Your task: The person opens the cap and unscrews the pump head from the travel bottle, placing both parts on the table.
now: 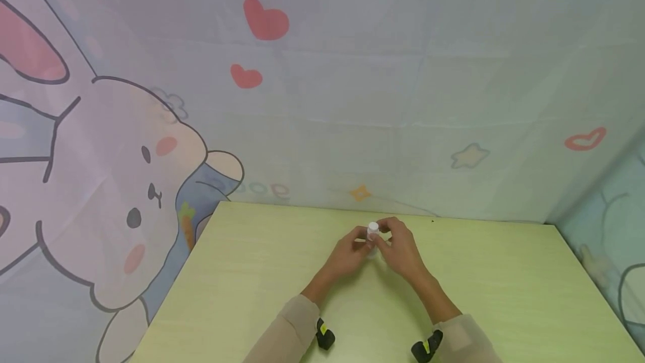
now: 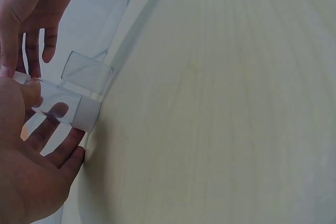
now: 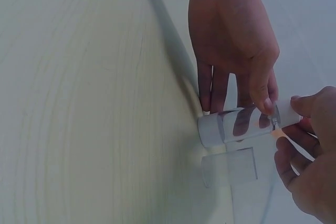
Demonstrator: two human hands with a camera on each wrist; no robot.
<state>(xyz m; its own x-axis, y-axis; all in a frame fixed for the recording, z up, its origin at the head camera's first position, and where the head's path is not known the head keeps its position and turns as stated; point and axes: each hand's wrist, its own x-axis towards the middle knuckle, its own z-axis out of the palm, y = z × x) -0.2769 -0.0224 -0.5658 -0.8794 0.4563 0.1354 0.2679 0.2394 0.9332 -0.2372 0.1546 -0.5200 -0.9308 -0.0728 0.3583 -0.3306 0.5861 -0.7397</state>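
A small clear bottle [image 3: 247, 124] with a white base and a white cap [image 3: 287, 113] stands upright on the table, between my two hands. My left hand [image 1: 347, 254] grips its clear body, the thumb on the near side and the fingers behind. With thumb and fingertips, my right hand [image 1: 403, 248] pinches the white cap at the top. Close beside the bottle, a clear open-ended cylinder [image 2: 86, 72] like a transparent cover stands on the table; the right wrist view shows this cylinder [image 3: 231, 166] apart from both hands.
The pale wood-grain table [image 1: 242, 284] reaches to a cloth backdrop [image 1: 353, 99] printed with a rabbit and hearts. A tiny dark speck [image 1: 432, 220] lies near the table's back edge. Black wrist devices [image 1: 326, 335] sit at both sleeves.
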